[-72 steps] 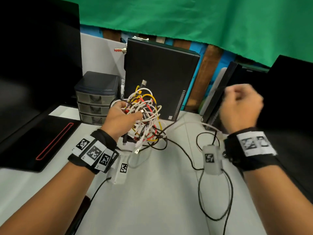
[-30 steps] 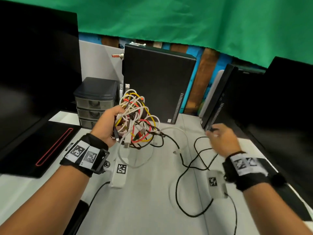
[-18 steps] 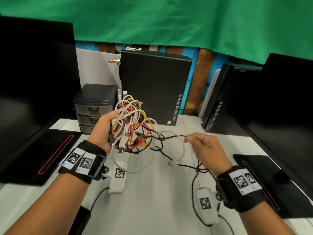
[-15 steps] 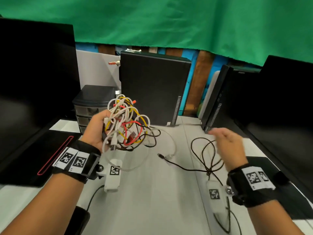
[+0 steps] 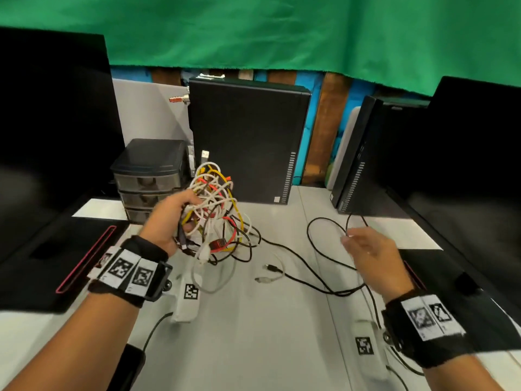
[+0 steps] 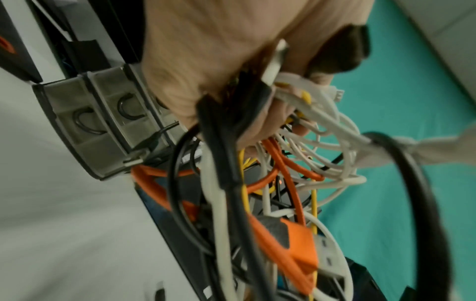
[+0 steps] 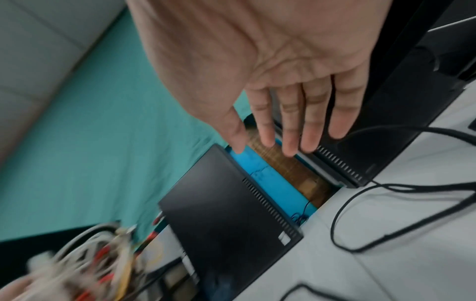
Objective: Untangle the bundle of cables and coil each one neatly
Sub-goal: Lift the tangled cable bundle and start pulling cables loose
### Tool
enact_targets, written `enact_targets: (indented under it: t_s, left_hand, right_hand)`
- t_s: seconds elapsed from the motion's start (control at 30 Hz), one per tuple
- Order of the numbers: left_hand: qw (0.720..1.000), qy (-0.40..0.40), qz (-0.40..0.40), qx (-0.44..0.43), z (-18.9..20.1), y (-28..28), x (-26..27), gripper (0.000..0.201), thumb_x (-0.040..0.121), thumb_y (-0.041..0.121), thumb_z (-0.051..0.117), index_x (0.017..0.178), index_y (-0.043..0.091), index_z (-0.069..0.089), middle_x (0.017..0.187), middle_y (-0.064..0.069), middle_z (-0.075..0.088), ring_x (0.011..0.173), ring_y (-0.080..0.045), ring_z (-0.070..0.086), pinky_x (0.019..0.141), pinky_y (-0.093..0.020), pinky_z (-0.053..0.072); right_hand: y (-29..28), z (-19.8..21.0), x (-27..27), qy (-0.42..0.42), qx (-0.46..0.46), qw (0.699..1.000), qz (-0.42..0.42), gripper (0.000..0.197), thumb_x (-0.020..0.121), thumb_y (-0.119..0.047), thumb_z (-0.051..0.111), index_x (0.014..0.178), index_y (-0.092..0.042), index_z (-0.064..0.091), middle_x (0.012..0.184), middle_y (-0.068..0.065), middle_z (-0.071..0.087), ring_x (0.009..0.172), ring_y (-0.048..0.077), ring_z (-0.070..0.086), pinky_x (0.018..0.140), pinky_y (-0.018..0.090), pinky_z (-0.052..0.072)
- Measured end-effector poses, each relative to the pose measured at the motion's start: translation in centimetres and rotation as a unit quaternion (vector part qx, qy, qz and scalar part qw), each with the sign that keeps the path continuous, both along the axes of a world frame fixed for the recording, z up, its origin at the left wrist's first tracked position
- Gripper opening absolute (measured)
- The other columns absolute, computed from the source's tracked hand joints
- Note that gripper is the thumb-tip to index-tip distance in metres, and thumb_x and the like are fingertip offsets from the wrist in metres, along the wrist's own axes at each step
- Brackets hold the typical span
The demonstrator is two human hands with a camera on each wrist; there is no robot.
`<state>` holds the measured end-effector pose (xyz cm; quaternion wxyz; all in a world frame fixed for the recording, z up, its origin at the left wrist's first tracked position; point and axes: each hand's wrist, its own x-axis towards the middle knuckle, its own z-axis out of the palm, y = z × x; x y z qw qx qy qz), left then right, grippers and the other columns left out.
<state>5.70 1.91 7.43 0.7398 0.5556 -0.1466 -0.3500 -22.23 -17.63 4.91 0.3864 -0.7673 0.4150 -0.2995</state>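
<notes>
Bundle [image 5: 214,213] seemingly inside left grip [image 5: 169,221]

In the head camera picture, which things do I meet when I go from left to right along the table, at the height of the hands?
Black pad with red stripe → left hand → cable bundle → loose white cable end → black cable → right hand.

Matt, seemingly rubbery cable bundle [image 5: 214,213]

left wrist band [image 5: 128,273]: black, white tags | right wrist band [image 5: 425,324]: black, white tags
</notes>
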Motion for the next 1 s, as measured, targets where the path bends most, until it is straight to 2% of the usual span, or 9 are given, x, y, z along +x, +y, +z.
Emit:
enact_targets:
  t_s: [0.13, 0.27, 0.37, 0.5, 0.57, 0.67, 0.73, 0.9, 1.0]
  left_hand:
    - [1.0, 0.009, -0.011, 0.016, -0.5, -0.6, -0.7, 0.011, 0.086, 0.013, 0.049, 0.08, 0.012, 0.058, 0.065, -0.004, 0.047, 0.034, -0.008, 0.036, 0.037, -0.016, 0.025]
    - [0.999, 0.023, -0.03, -0.003, -0.7, -0.7, -1.5, 0.018, 0.085, 0.014, 0.049, 0.071, 0.012, 0.061, 0.056, 0.0, 0.049, 0.034, -0.009, 0.033, 0.038, -0.017, 0.024]
    - [0.998, 0.029, -0.055, -0.004, -1.0, -0.9, -2.4, 0.011, 0.078, 0.016, 0.055, 0.084, 0.01, 0.061, 0.068, -0.005, 0.046, 0.038, -0.01, 0.035, 0.038, -0.017, 0.027]
    - [0.997, 0.051, -0.062, -0.001, -1.3, -1.3, -4.2, 0.018, 0.084, 0.013, 0.05, 0.1, 0.007, 0.056, 0.068, -0.005, 0.047, 0.035, -0.009, 0.038, 0.034, -0.016, 0.031]
    - [0.995, 0.068, -0.074, -0.014, -1.6, -1.5, -5.4, 0.022, 0.082, 0.013, 0.05, 0.101, 0.006, 0.059, 0.068, -0.006, 0.048, 0.035, -0.01, 0.038, 0.035, -0.016, 0.032]
    - [0.992, 0.083, -0.085, -0.042, -1.1, -1.3, -6.5, 0.025, 0.076, 0.016, 0.054, 0.097, 0.005, 0.062, 0.067, -0.005, 0.053, 0.037, -0.01, 0.039, 0.039, -0.017, 0.034]
    - [0.99, 0.093, -0.084, -0.063, -0.5, -1.2, -6.8, 0.021, 0.076, 0.017, 0.053, 0.09, 0.006, 0.066, 0.065, -0.003, 0.058, 0.039, -0.01, 0.039, 0.039, -0.017, 0.035]
    - [0.982, 0.131, -0.092, -0.1, -0.4, -0.4, -7.1, 0.027, 0.08, 0.018, 0.05, 0.088, 0.009, 0.074, 0.068, -0.001, 0.061, 0.041, -0.008, 0.04, 0.044, -0.018, 0.039]
    - [0.981, 0.151, -0.093, -0.081, -0.6, -0.2, -7.2, 0.025, 0.082, 0.018, 0.052, 0.096, 0.008, 0.07, 0.075, -0.003, 0.057, 0.041, -0.009, 0.042, 0.042, -0.017, 0.039]
  right_hand:
    - [4.3, -1.9, -1.2, 0.06, 0.032, 0.982, 0.173, 0.006, 0.093, -0.029, 0.066, 0.095, -0.03, 0.071, 0.095, -0.015, 0.071, 0.091, 0.002, 0.065, 0.082, 0.022, 0.053]
    - [5.7, -5.7, -3.0, 0.217, 0.093, 0.947, 0.216, 0.023, 0.089, -0.047, 0.067, 0.108, -0.034, 0.065, 0.108, -0.015, 0.065, 0.101, -0.002, 0.06, 0.081, 0.007, 0.044]
    - [5.2, -6.0, -4.1, 0.149, 0.131, 0.965, 0.171, 0.021, 0.087, -0.04, 0.071, 0.106, -0.031, 0.067, 0.107, -0.008, 0.069, 0.099, 0.002, 0.063, 0.081, 0.009, 0.045]
    - [6.2, -3.2, -4.1, 0.016, 0.196, 0.964, 0.18, 0.01, 0.089, -0.023, 0.071, 0.098, -0.02, 0.074, 0.093, 0.004, 0.075, 0.089, 0.018, 0.071, 0.075, 0.024, 0.053]
    - [7.1, -1.6, -3.7, -0.061, 0.126, 0.978, 0.157, 0.006, 0.089, -0.023, 0.071, 0.093, -0.021, 0.075, 0.089, -0.002, 0.075, 0.086, 0.014, 0.07, 0.078, 0.027, 0.054]
    - [8.6, 0.7, -2.3, -0.145, 0.034, 0.978, 0.146, 0.005, 0.087, -0.021, 0.072, 0.089, -0.026, 0.074, 0.087, -0.007, 0.073, 0.083, 0.01, 0.067, 0.071, 0.02, 0.054]
    - [9.2, 1.5, -1.6, -0.16, 0.013, 0.974, 0.157, 0.011, 0.086, -0.02, 0.074, 0.092, -0.03, 0.073, 0.088, -0.009, 0.072, 0.083, 0.009, 0.066, 0.068, 0.018, 0.053]
    - [8.9, 1.2, -1.1, -0.166, 0.033, 0.975, 0.142, 0.016, 0.09, -0.017, 0.07, 0.099, -0.03, 0.071, 0.087, -0.012, 0.073, 0.078, 0.011, 0.07, 0.068, 0.028, 0.056]
    - [8.7, 1.8, -1.7, -0.18, 0.016, 0.977, 0.114, 0.028, 0.082, -0.035, 0.073, 0.109, -0.041, 0.068, 0.101, -0.016, 0.071, 0.084, 0.014, 0.071, 0.068, 0.031, 0.059]
